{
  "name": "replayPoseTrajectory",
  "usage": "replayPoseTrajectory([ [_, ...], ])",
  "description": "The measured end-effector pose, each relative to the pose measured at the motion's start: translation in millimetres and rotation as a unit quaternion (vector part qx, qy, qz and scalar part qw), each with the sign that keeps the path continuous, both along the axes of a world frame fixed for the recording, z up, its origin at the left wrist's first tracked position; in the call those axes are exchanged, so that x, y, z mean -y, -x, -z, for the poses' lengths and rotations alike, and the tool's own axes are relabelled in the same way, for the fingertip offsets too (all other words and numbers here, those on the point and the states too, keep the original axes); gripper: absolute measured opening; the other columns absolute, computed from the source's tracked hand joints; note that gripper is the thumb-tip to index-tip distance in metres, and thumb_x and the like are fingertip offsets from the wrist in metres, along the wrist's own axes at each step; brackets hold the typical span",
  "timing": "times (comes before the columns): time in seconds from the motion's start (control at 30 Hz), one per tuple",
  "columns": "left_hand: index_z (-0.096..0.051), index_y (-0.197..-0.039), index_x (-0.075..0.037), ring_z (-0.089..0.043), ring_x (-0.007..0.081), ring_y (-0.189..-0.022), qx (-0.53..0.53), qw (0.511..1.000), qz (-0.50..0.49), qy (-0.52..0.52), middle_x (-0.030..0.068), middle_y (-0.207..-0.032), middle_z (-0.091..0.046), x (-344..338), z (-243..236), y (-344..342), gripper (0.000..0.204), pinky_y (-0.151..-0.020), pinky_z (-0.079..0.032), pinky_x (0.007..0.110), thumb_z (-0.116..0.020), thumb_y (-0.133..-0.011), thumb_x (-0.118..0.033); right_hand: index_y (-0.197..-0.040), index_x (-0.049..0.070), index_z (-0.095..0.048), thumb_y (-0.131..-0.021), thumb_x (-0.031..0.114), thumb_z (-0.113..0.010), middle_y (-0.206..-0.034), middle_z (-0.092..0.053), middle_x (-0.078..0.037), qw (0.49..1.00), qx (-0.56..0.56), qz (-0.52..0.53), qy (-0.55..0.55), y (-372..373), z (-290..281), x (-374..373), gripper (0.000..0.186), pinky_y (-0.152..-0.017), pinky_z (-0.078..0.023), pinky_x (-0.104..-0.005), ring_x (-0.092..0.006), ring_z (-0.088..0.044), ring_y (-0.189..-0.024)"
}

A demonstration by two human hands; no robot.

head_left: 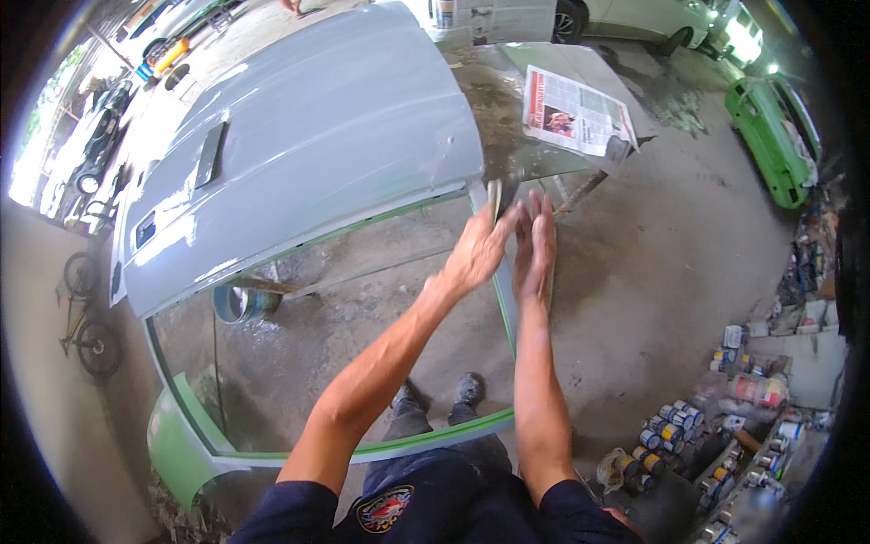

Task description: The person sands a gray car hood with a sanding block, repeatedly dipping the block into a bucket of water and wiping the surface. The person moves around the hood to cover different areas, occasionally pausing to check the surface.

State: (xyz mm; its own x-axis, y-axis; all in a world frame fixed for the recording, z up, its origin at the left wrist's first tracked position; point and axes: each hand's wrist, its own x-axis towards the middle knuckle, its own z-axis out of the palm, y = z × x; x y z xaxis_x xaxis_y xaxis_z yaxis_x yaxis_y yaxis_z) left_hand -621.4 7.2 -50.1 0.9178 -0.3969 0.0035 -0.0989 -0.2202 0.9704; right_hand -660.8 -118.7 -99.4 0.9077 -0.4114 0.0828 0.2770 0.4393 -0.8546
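My left hand is closed on a thin, pale, folded sheet or pad, held upright at the right end of a car door's window frame. My right hand is just beside it, fingers extended and dusty, palm turned inward; whether the two hands touch is unclear. The grey door panel lies flat beyond, with a dark strip on it. A printed newspaper sheet rests on a board to the upper right of my hands.
A blue bucket stands beneath the frame. A green door stands at right, with several paint cans at lower right. A bicycle leans at left; parked cars are behind. Another person's bare leg shows at the top.
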Motion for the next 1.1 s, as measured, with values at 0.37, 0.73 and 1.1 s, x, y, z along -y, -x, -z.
replayPoseTrajectory([
  [0.37,-0.068,-0.134,0.004,-0.063,0.0382,-0.131,0.209,0.954,-0.117,-0.181,0.0292,-0.136,-0.067,-101.5,-19.1,-66.9,0.062,-0.112,-0.048,0.048,-0.057,-0.107,-0.051,-0.126,0.005,-0.069,-0.087,0.010,-0.087,-0.120,-0.072,-0.005,0.984,-0.169,-0.015,-0.045,78.3,19.3,-38.5,0.044,-0.103,-0.050,-0.0354,-0.0188,-0.067,-0.111],
  [0.73,-0.061,-0.134,0.005,-0.056,0.0390,-0.120,0.384,0.846,-0.152,-0.336,0.0191,-0.126,-0.058,-166.7,-4.1,-162.4,0.038,-0.105,-0.050,0.049,-0.056,-0.106,-0.019,-0.140,0.002,-0.060,-0.087,0.009,-0.065,-0.135,-0.068,-0.014,0.950,-0.112,0.005,-0.291,140.3,18.5,-75.4,0.053,-0.112,-0.052,-0.0513,-0.0326,-0.065,-0.126],
  [1.1,-0.068,-0.128,-0.001,-0.057,0.0420,-0.123,0.346,0.819,-0.225,-0.400,0.0213,-0.127,-0.065,-392.2,-13.4,-113.3,0.032,-0.106,-0.050,0.050,-0.056,-0.104,-0.017,-0.148,0.004,-0.058,-0.104,0.005,-0.057,-0.138,-0.067,-0.014,0.871,0.053,0.076,0.483,-96.7,-110.3,-132.9,0.044,-0.109,-0.050,-0.0404,-0.0294,-0.066,-0.127],
])
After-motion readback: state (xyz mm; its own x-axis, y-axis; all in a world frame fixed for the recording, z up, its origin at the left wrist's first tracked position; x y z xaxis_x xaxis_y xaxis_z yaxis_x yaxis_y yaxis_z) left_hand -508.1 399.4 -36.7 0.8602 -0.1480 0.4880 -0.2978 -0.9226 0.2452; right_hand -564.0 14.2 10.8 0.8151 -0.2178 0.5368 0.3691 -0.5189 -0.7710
